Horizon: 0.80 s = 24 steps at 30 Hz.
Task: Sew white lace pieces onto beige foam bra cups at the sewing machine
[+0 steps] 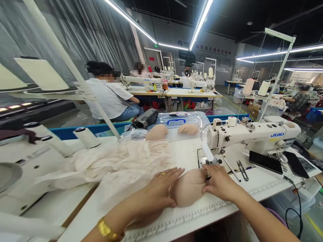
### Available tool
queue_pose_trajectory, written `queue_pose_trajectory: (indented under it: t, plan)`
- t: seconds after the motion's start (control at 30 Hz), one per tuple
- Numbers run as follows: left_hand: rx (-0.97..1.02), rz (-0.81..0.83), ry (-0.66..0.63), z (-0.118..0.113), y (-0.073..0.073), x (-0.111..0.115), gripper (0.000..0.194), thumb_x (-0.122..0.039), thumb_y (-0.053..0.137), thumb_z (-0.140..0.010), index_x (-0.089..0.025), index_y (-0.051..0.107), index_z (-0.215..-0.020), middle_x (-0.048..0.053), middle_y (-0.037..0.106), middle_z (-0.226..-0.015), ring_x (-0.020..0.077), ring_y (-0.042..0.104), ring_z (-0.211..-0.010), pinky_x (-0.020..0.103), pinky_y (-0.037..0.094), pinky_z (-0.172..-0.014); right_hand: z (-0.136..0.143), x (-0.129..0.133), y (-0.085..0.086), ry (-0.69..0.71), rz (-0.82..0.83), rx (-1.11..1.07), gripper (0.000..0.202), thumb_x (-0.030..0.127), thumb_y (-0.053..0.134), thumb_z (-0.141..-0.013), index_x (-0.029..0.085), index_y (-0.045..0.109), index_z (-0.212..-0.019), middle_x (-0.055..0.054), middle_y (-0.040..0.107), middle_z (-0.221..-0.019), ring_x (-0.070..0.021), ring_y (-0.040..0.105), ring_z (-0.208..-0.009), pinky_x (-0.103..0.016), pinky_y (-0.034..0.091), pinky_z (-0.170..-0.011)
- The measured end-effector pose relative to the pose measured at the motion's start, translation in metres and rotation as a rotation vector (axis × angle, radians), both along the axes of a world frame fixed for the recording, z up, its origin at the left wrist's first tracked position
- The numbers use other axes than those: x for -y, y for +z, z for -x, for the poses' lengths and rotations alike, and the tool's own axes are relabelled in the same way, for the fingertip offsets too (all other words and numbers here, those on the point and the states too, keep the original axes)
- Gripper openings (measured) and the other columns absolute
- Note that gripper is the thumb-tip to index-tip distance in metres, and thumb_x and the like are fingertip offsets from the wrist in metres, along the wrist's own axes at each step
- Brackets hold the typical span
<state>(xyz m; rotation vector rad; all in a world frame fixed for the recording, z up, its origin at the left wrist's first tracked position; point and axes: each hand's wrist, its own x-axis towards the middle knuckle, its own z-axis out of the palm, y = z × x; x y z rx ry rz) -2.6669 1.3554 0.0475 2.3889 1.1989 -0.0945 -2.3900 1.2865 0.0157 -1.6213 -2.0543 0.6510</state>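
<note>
Soft beige marks a molded cup [189, 193] against a white desk [186, 153], whose ruler strip [186, 218] is patterned with dark graduations. Off-white fabric [121, 158] echoes a cream thread cone [44, 74], while another cone [248, 86] shows pale pink. A white sewing machine [252, 136] carries blue lettering [277, 134]. A bracelet [107, 230] gleams gold, a phone [265, 162] black, a box handle [176, 121] vivid blue, the curtain [83, 33] grey.

The beige cup-shaped piece [188, 191], smooth and domed side up, lies on the desk [186, 151] at five o'clock in the view, creased toward its one o'clock edge.
</note>
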Motion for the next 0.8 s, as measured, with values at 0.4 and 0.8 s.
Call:
queue_pose_trajectory:
  t: [0.4,0.8]
  plan:
    - [0.121,0.063,0.026,0.0,-0.004,-0.019,0.079,-0.023,0.071,-0.066,-0.025,0.064,-0.144,0.009,0.071,-0.142,0.0356,0.062,-0.135,0.049,0.049,-0.116,0.0,-0.005,0.012,0.026,0.049,-0.117,0.057,0.009,0.092,-0.075,0.024,0.068,-0.125,0.002,0.072,-0.095,-0.0235,0.066,-0.1,-0.032,0.05,-0.087]
    - [0.147,-0.149,-0.056,0.011,-0.016,0.026,0.033,-0.011,0.06,-0.074,-0.026,0.076,-0.099,0.004,0.076,-0.096,0.0271,0.066,-0.095,0.039,0.046,-0.084,-0.004,0.028,-0.001,0.297,-0.3,0.183,0.007,0.018,0.074,-0.099,0.022,0.074,-0.104,-0.005,0.07,-0.102,-0.0235,0.063,-0.099,-0.034,0.048,-0.09]
